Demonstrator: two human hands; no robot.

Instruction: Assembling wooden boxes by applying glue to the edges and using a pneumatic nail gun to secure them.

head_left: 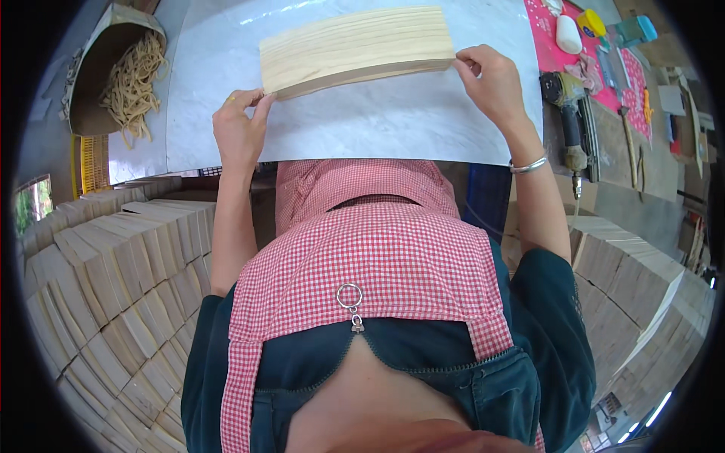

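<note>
A pale wooden block with straight grain [355,47], perhaps made of stacked boards, lies at a slight tilt across the white marbled tabletop [362,128]. Its near side shows as a darker, shaded strip. At its near left corner my left hand [243,127] pinches the edge between thumb and fingers. My right hand [492,84], with a silver bangle at the wrist, grips the near right corner the same way. Between the two hands the whole top face is exposed.
To the left a carton [75,94] holds tangled tan strips [134,89], some spilling over. On the right lie a nail gun with an air hose [572,124], a hammer [629,143] and a white bottle [568,35]. Stacked wood pieces [121,287] flank me on both sides.
</note>
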